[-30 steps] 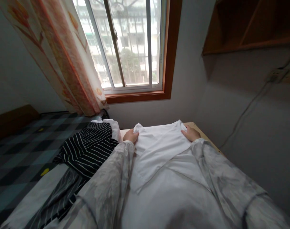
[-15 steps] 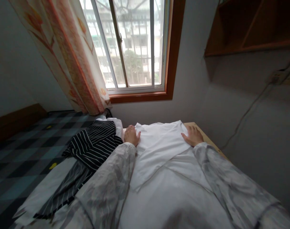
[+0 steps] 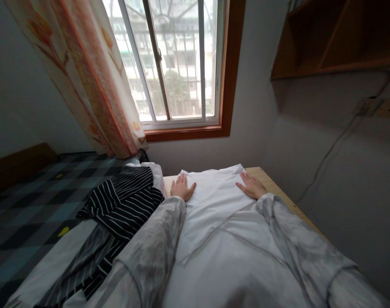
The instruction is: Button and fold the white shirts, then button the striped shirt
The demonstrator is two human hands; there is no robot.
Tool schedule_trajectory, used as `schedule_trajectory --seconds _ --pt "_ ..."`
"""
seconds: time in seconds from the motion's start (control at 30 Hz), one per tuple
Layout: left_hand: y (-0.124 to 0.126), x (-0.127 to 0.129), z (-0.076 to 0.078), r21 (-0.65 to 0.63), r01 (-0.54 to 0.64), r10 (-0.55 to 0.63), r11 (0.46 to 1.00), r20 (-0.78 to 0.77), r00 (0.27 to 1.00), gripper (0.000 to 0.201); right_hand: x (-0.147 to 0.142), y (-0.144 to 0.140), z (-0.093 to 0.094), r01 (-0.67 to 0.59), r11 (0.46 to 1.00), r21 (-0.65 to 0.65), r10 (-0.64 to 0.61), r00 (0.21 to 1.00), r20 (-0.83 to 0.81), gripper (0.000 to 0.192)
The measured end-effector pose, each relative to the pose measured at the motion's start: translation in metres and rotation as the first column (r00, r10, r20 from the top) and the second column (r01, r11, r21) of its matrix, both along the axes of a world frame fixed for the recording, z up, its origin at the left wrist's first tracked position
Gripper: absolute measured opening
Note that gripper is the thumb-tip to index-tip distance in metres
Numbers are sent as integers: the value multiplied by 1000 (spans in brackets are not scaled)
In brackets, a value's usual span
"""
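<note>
A white shirt [image 3: 214,201] lies spread on a wooden table [image 3: 272,184], its far part folded over toward me. My left hand [image 3: 182,189] rests flat on the shirt's far left corner, fingers spread. On the far right corner my right hand [image 3: 251,186] presses down flat, fingers apart. Both arms wear pale grey mottled sleeves [image 3: 297,239]. Neither hand holds anything.
A black garment with white stripes [image 3: 124,199] is heaped just left of the shirt. A checked bed cover [image 3: 31,201] lies further left. Behind are a window [image 3: 175,64], a floral curtain [image 3: 85,72], a wall shelf [image 3: 336,38] and a wall socket [image 3: 368,105].
Both hands have let go of the shirt's far edge and opened flat onto the fabric. The folded-over part now lies smoother.
</note>
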State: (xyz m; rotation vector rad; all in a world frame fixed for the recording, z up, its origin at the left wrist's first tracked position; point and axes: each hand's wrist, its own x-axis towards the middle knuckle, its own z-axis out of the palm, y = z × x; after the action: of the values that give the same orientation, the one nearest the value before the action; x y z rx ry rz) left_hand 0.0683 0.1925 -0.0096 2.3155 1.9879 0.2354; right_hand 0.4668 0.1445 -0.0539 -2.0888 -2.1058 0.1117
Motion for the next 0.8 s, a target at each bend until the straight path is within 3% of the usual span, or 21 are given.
schedule_trajectory --seconds 0.17,0.3,0.43,0.53,0.8 --pt "-2 1 2 8 -63 63 998 -1 998 85 20 14 2 109 994 -18 -110 993 -35 86" --pt "-3 0 -1 39 -61 60 997 15 998 86 18 27 9 138 989 -48 -139 990 -11 88" --pt "-4 0 -4 52 24 -25 998 7 1000 81 3 44 9 30 994 106 -31 999 12 84" --pt "-5 -1 -5 45 74 -75 996 11 997 78 -2 56 -1 -2 996 92 4 1000 -30 80" --pt "-7 -4 -2 57 -155 150 986 84 985 81 17 64 -15 198 978 58 -190 974 -121 86"
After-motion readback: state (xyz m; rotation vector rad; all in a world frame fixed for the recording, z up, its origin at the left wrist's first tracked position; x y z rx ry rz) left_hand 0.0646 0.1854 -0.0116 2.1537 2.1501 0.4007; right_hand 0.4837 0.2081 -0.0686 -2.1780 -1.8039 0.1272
